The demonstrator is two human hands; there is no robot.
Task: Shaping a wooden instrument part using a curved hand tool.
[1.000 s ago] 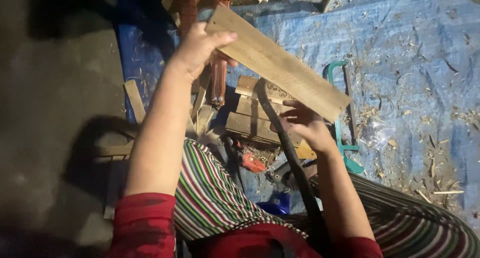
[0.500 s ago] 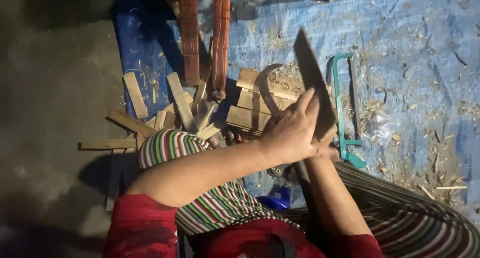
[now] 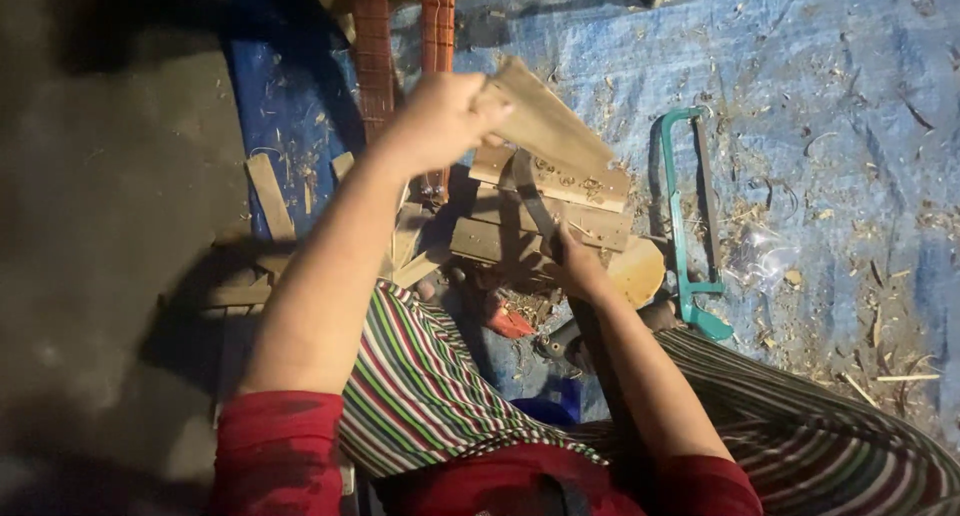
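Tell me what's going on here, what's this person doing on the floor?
A person in striped trousers and red sleeves sits on a blue tarp strewn with wood shavings. The left hand holds up a flat wooden board. The right hand grips a long dark blade, whose tip points up at the board's lower edge. Beneath them lies a pile of cut wood pieces, and a teal hacksaw rests on the tarp to the right.
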